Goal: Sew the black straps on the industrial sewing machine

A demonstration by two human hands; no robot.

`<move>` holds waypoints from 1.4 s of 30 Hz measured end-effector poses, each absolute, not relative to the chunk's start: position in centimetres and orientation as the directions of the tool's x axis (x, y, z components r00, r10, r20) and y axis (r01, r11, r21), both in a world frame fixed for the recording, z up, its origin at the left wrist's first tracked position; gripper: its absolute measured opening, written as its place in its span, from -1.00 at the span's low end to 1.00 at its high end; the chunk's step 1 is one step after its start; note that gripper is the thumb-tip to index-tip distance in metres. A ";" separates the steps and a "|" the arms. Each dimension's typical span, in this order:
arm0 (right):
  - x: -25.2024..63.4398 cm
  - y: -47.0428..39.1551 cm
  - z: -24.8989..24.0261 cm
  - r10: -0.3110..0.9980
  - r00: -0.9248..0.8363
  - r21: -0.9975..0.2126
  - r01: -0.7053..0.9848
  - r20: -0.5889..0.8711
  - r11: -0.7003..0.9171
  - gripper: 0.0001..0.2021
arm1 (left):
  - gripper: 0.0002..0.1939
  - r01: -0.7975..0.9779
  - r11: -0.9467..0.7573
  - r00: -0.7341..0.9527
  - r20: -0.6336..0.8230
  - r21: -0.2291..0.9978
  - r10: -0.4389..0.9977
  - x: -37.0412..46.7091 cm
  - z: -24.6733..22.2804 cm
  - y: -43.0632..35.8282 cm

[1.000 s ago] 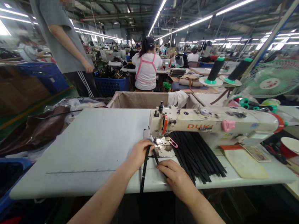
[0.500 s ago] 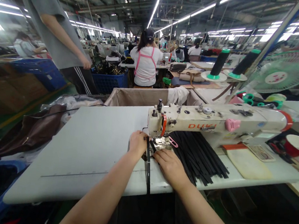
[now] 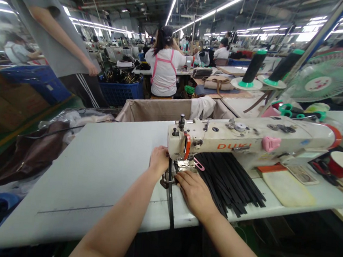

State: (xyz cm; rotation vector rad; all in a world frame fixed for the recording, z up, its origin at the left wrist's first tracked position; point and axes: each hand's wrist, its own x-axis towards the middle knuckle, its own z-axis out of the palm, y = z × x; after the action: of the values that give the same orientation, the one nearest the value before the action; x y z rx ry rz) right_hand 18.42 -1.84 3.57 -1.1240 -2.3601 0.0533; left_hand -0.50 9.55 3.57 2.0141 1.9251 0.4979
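Observation:
A long narrow black strap (image 3: 170,202) runs from under the head of a white sewing machine (image 3: 213,135) down over the table's front edge. Behind the needle area, on the left of the machine head, my left hand (image 3: 159,160) is closed on the strap's far part, its fingertips partly hidden by the head. My right hand (image 3: 192,190) lies low on the table just right of the strap, fingers together, the tips pinching a short strap end beside the metal presser foot (image 3: 183,163). My right thumb is hidden.
A bundle of black straps (image 3: 230,183) lies under the machine arm, with a pink clip (image 3: 198,164) at its left. A yellowish pad (image 3: 288,187) is further right. Thread cones (image 3: 253,67) and a green fan (image 3: 326,79) stand behind. A person (image 3: 67,40) stands at left.
Both hands stay at the machine, and the left fingers have slipped slightly further behind its head. The camera view has shifted a little; the standing person appears further left.

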 end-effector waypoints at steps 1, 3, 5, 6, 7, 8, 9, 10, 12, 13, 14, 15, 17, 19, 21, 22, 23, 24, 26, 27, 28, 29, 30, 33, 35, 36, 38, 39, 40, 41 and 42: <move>18.4 -1.8 3.6 0.735 -0.522 -0.252 0.713 0.433 0.654 -0.67 | -0.75 0.888 -0.058 0.042 0.046 0.457 0.998 -0.5 3.5 9.6; 18.4 -1.8 3.6 0.737 -0.526 -0.252 0.713 0.425 0.654 -0.67 | -0.75 0.881 -0.074 0.048 0.067 0.468 0.997 -0.5 3.3 9.7; 18.3 -1.9 3.6 0.736 -0.530 -0.247 0.714 0.421 0.655 -0.66 | -0.76 0.875 -0.079 0.047 0.080 0.477 0.996 -0.5 3.1 9.7; 18.3 -1.9 3.7 0.735 -0.530 -0.243 0.715 0.422 0.655 -0.66 | -0.77 0.874 -0.079 0.044 0.083 0.479 0.996 -0.5 3.0 9.6; 18.3 -1.9 3.7 0.734 -0.531 -0.238 0.717 0.423 0.656 -0.66 | -0.77 0.874 -0.077 0.041 0.086 0.480 0.995 -0.5 3.0 9.6; 18.3 -1.9 3.8 0.732 -0.533 -0.233 0.717 0.425 0.657 -0.66 | -0.77 0.873 -0.076 0.036 0.090 0.482 0.995 -0.5 3.0 9.6; 18.3 -1.9 3.8 0.729 -0.535 -0.227 0.717 0.426 0.659 -0.66 | -0.77 0.872 -0.074 0.032 0.095 0.484 0.995 -0.5 3.0 9.6; 18.3 -2.0 3.8 0.727 -0.537 -0.222 0.717 0.427 0.660 -0.66 | -0.76 0.870 -0.074 0.030 0.098 0.487 0.995 -0.5 3.0 9.5; 18.2 -2.0 3.8 0.724 -0.538 -0.216 0.717 0.431 0.662 -0.66 | -0.76 0.866 -0.073 0.029 0.096 0.495 0.995 -0.5 3.0 9.5; 18.2 -1.9 3.8 0.724 -0.537 -0.216 0.718 0.433 0.662 -0.66 | -0.77 0.864 -0.071 0.030 0.091 0.498 0.995 -0.5 3.0 9.5; 18.2 -1.9 3.7 0.724 -0.534 -0.216 0.719 0.436 0.660 -0.66 | -0.77 0.864 -0.068 0.029 0.085 0.499 0.996 -0.4 3.0 9.6; 18.2 -1.9 3.6 0.725 -0.532 -0.217 0.720 0.438 0.659 -0.66 | -0.77 0.864 -0.064 0.028 0.079 0.499 0.996 -0.4 2.9 9.6; 18.2 -1.9 3.5 0.725 -0.527 -0.217 0.722 0.443 0.657 -0.65 | -0.78 0.864 -0.060 0.027 0.072 0.500 0.997 -0.4 2.9 9.6; 18.2 -1.9 3.3 0.724 -0.523 -0.218 0.722 0.450 0.657 -0.65 | -0.78 0.858 -0.065 0.025 0.084 0.509 0.996 -0.4 2.9 9.4; 18.3 -2.0 3.3 0.719 -0.520 -0.217 0.719 0.461 0.660 -0.65 | -0.78 0.846 -0.072 0.005 0.127 0.529 0.992 -0.6 3.0 8.9; 18.4 -2.1 3.2 0.715 -0.519 -0.216 0.718 0.467 0.662 -0.65 | -0.77 0.840 -0.078 -0.011 0.160 0.537 0.987 -0.8 2.9 8.4; 18.5 -2.2 3.2 0.712 -0.518 -0.214 0.717 0.475 0.664 -0.66 | -0.77 0.834 -0.089 -0.023 0.196 0.545 0.980 -1.1 2.9 7.8; 18.6 -2.3 3.2 0.708 -0.514 -0.212 0.716 0.484 0.665 -0.68 | -0.78 0.829 -0.107 -0.027 0.231 0.549 0.972 -1.4 2.8 7.1; 18.7 -2.5 3.2 0.701 -0.506 -0.207 0.717 0.503 0.666 -0.71 | -0.79 0.815 -0.165 -0.002 0.287 0.555 0.958 -2.1 2.7 5.3; 18.8 -2.6 3.2 0.697 -0.502 -0.206 0.716 0.512 0.667 -0.72 | -0.79 0.803 -0.210 0.036 0.306 0.558 0.951 -2.5 2.6 4.4; 18.8 -2.7 3.3 0.692 -0.500 -0.205 0.714 0.520 0.670 -0.74 | -0.77 0.784 -0.266 0.089 0.323 0.560 0.942 -2.8 2.6 3.4; 18.9 -2.7 3.3 0.687 -0.499 -0.204 0.711 0.528 0.673 -0.74 | -0.74 0.757 -0.339 0.167 0.336 0.558 0.927 -3.1 2.7 2.4; 18.9 -2.7 3.3 0.684 -0.497 -0.203 0.710 0.535 0.675 -0.75 | -0.71 0.724 -0.418 0.261 0.343 0.549 0.902 -3.2 2.8 1.5; 19.0 -2.8 3.3 0.680 -0.480 -0.203 0.714 0.554 0.670 -0.73 | -0.60 0.642 -0.587 0.502 0.308 0.492 0.808 -3.2 3.3 -0.8; 19.0 -2.8 3.3 0.679 -0.467 -0.201 0.721 0.567 0.663 -0.71 | -0.50 0.654 -0.613 0.558 0.263 0.443 0.787 -3.0 3.6 -2.0; 19.1 -2.9 3.2 0.677 -0.463 -0.198 0.723 0.572 0.662 -0.71 | -0.45 0.673 -0.613 0.566 0.246 0.415 0.787 -2.9 3.6 -2.5; 19.2 -3.0 3.1 0.669 -0.463 -0.190 0.722 0.582 0.665 -0.71 | -0.38 0.708 -0.613 0.571 0.226 0.351 0.789 -2.9 3.5 -3.3; 19.2 -3.0 3.1 0.663 -0.464 -0.186 0.720 0.587 0.669 -0.71 | -0.36 0.723 -0.614 0.573 0.220 0.317 0.789 -3.0 3.4 -3.6; 19.3 -3.0 3.1 0.658 -0.466 -0.182 0.717 0.592 0.672 -0.72 | -0.36 0.740 -0.611 0.571 0.218 0.282 0.791 -3.1 3.3 -3.9; 19.3 -3.1 3.1 0.653 -0.467 -0.180 0.715 0.596 0.675 -0.72 | -0.36 0.759 -0.601 0.561 0.220 0.248 0.798 -3.3 3.2 -4.1; 19.3 -3.1 3.2 0.649 -0.467 -0.178 0.713 0.600 0.678 -0.73 | -0.39 0.783 -0.583 0.541 0.226 0.216 0.810 -3.4 3.2 -4.2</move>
State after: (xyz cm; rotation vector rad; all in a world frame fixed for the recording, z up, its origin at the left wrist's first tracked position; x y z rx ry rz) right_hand 19.33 -3.10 3.16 -1.0430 -2.2388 -0.1273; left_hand -3.41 -4.22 3.16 2.6787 1.3887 0.4638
